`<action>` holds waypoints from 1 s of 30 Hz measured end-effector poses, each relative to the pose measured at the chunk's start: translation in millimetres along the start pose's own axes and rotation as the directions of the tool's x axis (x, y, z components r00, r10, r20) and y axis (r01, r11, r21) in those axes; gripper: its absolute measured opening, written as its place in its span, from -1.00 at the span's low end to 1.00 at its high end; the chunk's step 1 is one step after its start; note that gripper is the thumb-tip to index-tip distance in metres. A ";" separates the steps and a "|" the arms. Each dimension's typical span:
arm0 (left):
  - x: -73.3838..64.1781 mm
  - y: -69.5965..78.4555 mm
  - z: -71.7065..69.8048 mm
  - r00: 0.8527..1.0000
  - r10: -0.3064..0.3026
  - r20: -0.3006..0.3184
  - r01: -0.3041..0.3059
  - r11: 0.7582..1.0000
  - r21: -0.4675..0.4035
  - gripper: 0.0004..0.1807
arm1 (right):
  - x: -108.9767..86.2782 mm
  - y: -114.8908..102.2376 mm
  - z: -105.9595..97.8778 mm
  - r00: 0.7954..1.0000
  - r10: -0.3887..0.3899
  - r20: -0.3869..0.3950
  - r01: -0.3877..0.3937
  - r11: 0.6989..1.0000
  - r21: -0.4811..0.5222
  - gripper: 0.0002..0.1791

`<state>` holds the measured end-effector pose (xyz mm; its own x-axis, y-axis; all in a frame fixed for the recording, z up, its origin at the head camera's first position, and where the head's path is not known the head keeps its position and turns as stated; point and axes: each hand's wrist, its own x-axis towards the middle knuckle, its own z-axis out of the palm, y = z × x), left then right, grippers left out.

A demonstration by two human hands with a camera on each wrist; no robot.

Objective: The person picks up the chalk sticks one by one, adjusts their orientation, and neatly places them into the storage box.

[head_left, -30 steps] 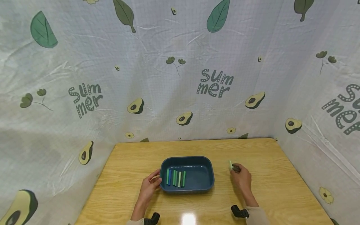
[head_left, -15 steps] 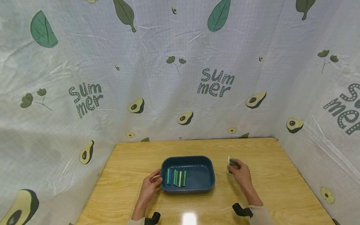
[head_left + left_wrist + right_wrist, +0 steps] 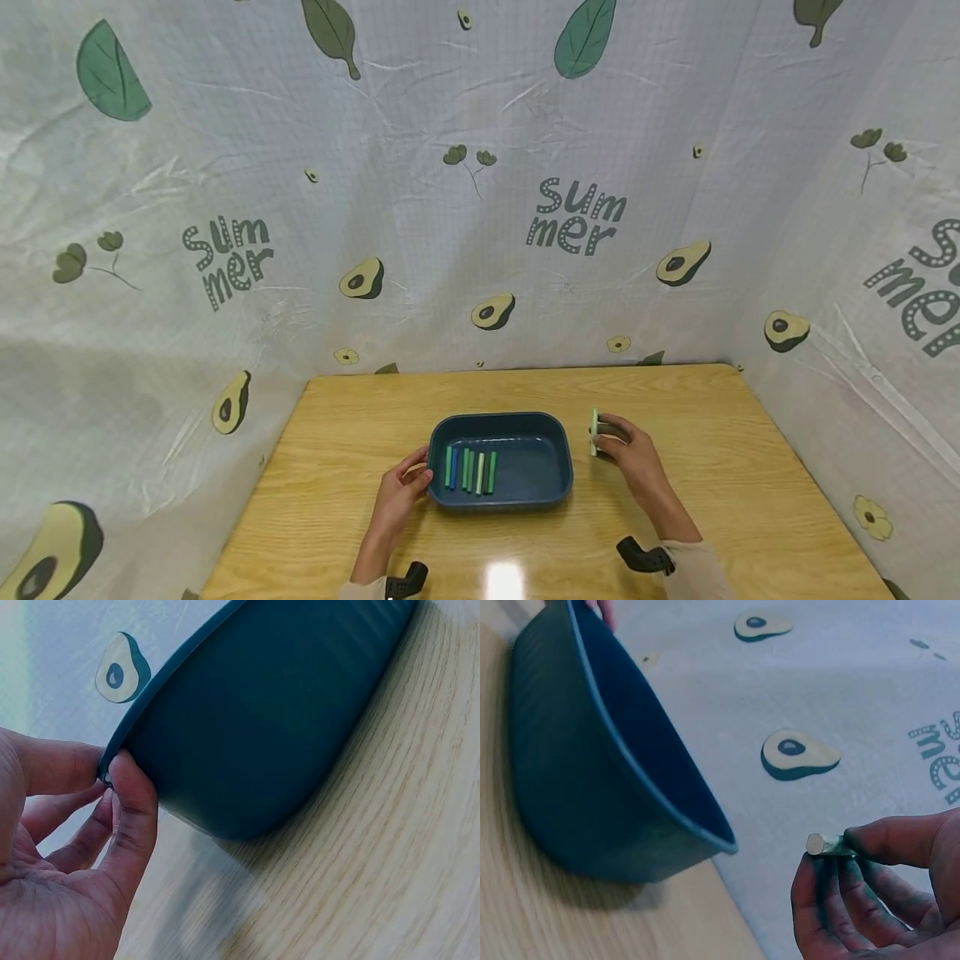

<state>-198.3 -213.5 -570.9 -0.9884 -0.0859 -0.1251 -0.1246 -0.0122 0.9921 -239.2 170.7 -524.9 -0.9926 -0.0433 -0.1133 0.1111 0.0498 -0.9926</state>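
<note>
A dark blue rectangular tray [image 3: 534, 473] stands on the table. My left hand [image 3: 396, 498] pinches its left rim between thumb and fingers, as the left wrist view shows on the tray wall [image 3: 247, 727]. Several green, blue and pale chalk sticks [image 3: 491, 473] lie side by side in the tray's left half. To the right of the tray, my right hand [image 3: 636, 460] pinches a pale green chalk stick [image 3: 594, 432] with thumb and fingertips. In the right wrist view, the round end of this chalk stick [image 3: 815, 844] faces the camera, and the fingertips carry dark green smudges.
The wooden table [image 3: 375, 400] reaches back to a white curtain [image 3: 420, 233] printed with avocados and leaves. More curtain hangs along both sides. A light glare [image 3: 504, 579] shines on the table's near part.
My right hand has moved left towards the tray and slightly away from me, carrying the pale green chalk stick. My left hand stays at the tray's rim.
</note>
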 end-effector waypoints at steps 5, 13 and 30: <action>-0.7 -0.1 -0.7 1.000 0.014 -0.003 -0.014 1.000 -0.017 -0.49 | 0.9 -5.6 6.3 0.999 -0.005 0.044 0.002 0.998 0.069 -0.41; -1.2 0.2 0.0 0.999 0.032 0.004 -0.032 0.999 -0.028 -0.48 | 4.0 -14.5 21.1 0.996 -0.009 0.090 0.001 0.996 0.087 -0.39; -0.7 0.8 1.9 1.000 0.026 -0.006 -0.026 1.000 -0.009 -0.50 | 9.8 -24.9 66.0 0.988 0.045 0.149 -0.056 0.995 0.076 -0.46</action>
<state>-197.9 -211.5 -570.0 -0.9907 -0.0925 -0.0997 -0.0984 -0.0184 0.9950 -248.4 103.2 -504.2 -0.9684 -0.1891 -0.1627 0.1703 -0.0242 -0.9851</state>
